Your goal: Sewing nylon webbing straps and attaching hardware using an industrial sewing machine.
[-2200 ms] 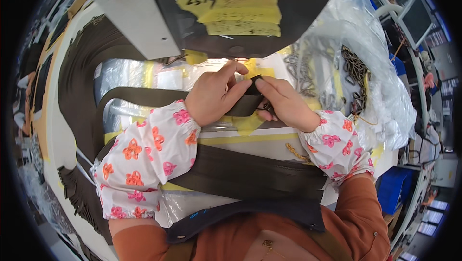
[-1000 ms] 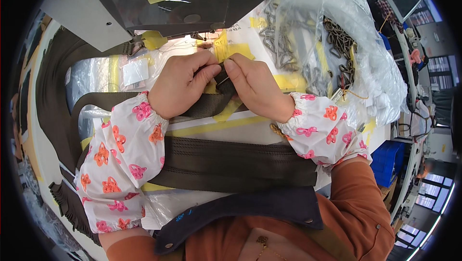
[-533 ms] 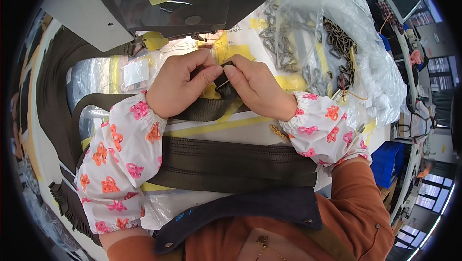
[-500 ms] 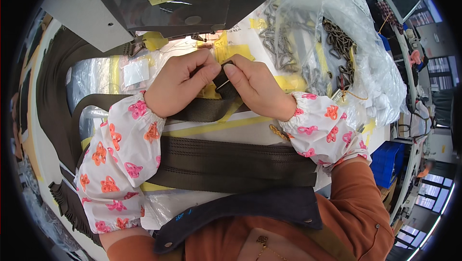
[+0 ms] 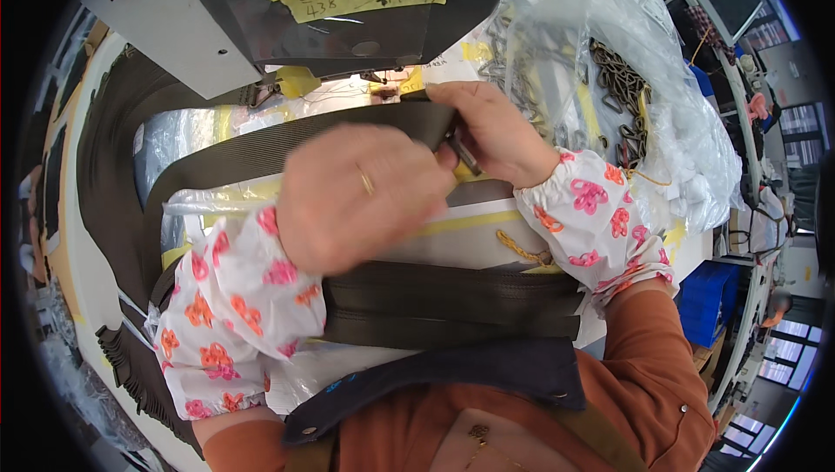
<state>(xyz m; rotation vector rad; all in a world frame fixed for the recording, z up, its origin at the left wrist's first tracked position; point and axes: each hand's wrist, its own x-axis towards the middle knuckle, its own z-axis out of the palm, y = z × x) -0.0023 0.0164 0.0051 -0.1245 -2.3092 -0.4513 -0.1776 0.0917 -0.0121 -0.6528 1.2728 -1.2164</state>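
A dark olive webbing strap (image 5: 252,146) runs from the left across the table, its end folded near my right hand (image 5: 509,137). My right hand pinches that end, fingers closed around its edge. A metal bar of a ring or buckle (image 5: 466,157) pokes out below those fingers; the rest of it is hidden. My left hand (image 5: 352,198) is in front of the strap, close to my right fingertips. Motion smears it, so its fingers and anything in them cannot be made out. Wider dark webbing lengths (image 5: 452,298) lie nearest my body.
A dark machine housing (image 5: 348,46) with yellow tape overhangs the far side. Metal rings (image 5: 619,76) lie in a clear plastic bag (image 5: 696,141) at the right. A yellow cord (image 5: 520,248) is on the table. Right of the table stands a blue bin (image 5: 703,294).
My left hand has come away from the strap end and moved nearer my body. My right hand has shifted slightly right, still gripping the end. The strap is now pulled straighter and raised.
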